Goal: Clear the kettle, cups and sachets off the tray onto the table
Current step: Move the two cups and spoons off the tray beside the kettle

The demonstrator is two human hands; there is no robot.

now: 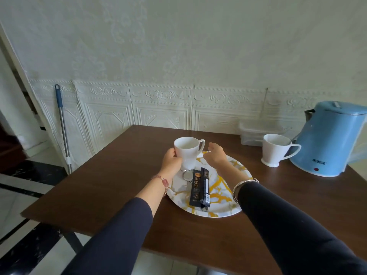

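A round white tray [220,197] with yellow veining lies on the brown table [111,187]. My left hand [171,160] grips a white cup [188,149] at the tray's far left edge. My right hand [215,153] hovers beside the cup's handle, fingers curled and holding nothing. Two black sachets [199,188] lie on the middle of the tray, with a metal spoon [186,175] partly under them. A second white cup [275,149] and the blue kettle [329,139] stand on the table at the right, off the tray.
A clear plastic lidded box [252,132] sits at the back of the table behind the second cup. A mop handle [62,124] leans on the wall to the left. The table's left edge drops to a tiled floor.
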